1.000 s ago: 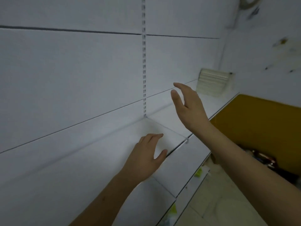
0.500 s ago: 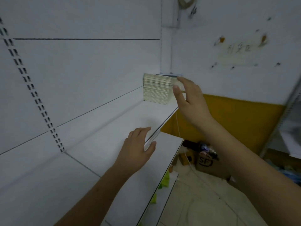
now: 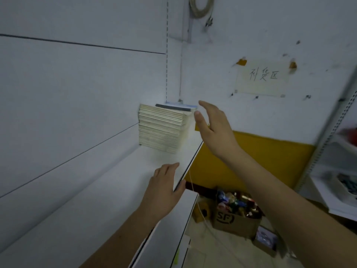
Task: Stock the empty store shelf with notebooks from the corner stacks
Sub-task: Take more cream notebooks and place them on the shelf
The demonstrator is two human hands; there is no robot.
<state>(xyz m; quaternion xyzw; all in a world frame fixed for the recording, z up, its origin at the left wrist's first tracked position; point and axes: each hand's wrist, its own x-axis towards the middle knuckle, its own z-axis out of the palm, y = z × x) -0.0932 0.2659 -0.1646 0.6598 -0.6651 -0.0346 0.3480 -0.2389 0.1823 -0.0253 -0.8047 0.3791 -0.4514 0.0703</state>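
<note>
A tall stack of notebooks [image 3: 162, 128] stands at the far corner end of the white shelf [image 3: 116, 180], its pale page edges facing me and a dark-spined book on top. My right hand [image 3: 214, 128] hovers just right of the stack's top, fingers straight and spread, holding nothing; I cannot tell whether the fingertips touch the top book. My left hand [image 3: 164, 186] rests palm down on the shelf near its front edge, thumb over the lip, well short of the stack.
A lower white shelf [image 3: 170, 229] juts out beneath. On the floor sits a cardboard box [image 3: 235, 215] full of colourful items. A yellow wall band [image 3: 251, 161] and a handwritten paper sign [image 3: 262, 78] lie behind. Another shelving unit [image 3: 340, 171] stands at the right.
My view has swung right and closer to the corner, so the notebook stack looms larger. My right hand has kept reaching toward the stack's top; my left hand has slid along the shelf.
</note>
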